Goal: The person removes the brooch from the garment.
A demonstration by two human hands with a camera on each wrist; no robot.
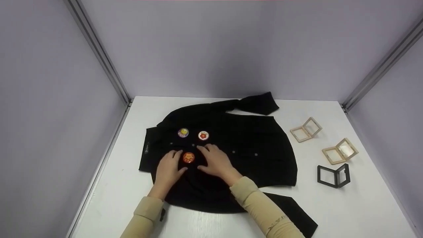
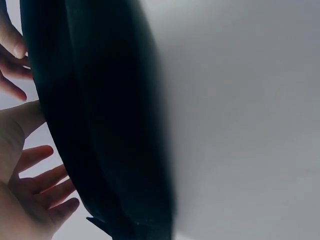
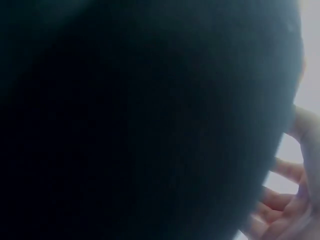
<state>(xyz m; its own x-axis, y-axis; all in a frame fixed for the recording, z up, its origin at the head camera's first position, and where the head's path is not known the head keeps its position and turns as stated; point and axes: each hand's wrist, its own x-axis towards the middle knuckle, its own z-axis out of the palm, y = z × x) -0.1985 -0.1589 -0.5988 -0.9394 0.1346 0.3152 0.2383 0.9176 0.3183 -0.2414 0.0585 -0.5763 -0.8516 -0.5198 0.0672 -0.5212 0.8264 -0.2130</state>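
Observation:
A black button-front shirt (image 1: 257, 135) lies spread sideways over the white table. Three round badges are on it: a purple one with a yellow figure (image 1: 183, 132), a white one with a red flower (image 1: 203, 135), and an orange-red one (image 1: 188, 157) nearer the person. My left hand (image 1: 168, 168) rests on the cloth left of the orange-red badge, fingers spread. On that badge's right, my right hand (image 1: 216, 161) touches the shirt with its fingers extended. Neither hand visibly grips anything. Black cloth (image 2: 95, 110) fills much of both wrist views and hides some fingertips.
Two small wooden hinged frames (image 1: 301, 133) (image 1: 333, 155) and a black hinged frame (image 1: 327, 176) stand unfolded on the table's right side. One shirt sleeve (image 1: 257, 103) stretches toward the back, the other (image 1: 294, 210) toward the front right. Pale panels enclose the table.

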